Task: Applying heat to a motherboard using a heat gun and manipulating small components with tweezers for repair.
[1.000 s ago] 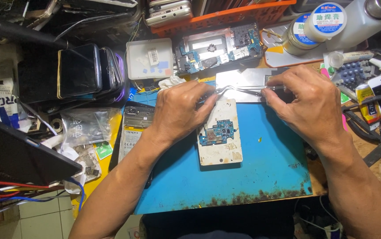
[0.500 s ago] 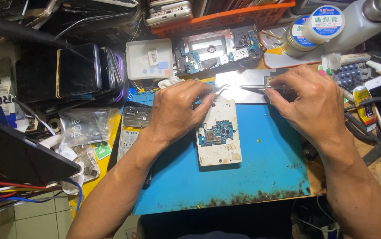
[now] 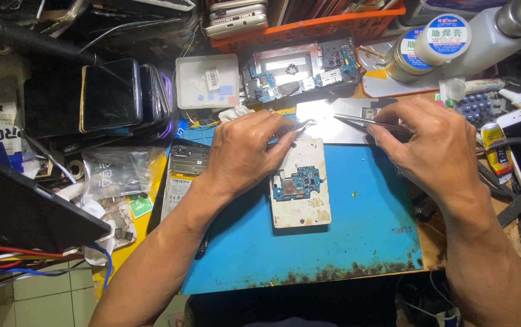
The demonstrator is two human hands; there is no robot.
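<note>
The left hand (image 3: 245, 151) lies palm-down, its fingers pinching curved metal tweezers (image 3: 304, 126) over the opened white phone with blue circuit board (image 3: 300, 183). The right hand (image 3: 433, 148), wrist bent, grips straight steel tweezers (image 3: 363, 121) pointing left.

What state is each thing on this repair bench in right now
Left hand: gripping curved tweezers.
Right hand: gripping straight tweezers.
Opened phone: back off, blue circuit board exposed, lying on blue mat.
Second opened phone: board exposed.
White bottle: capped, lying down.

I see my left hand (image 3: 245, 151) and right hand (image 3: 436, 148) bare: no gloves, rings, watch or sleeves on either forearm.
</note>
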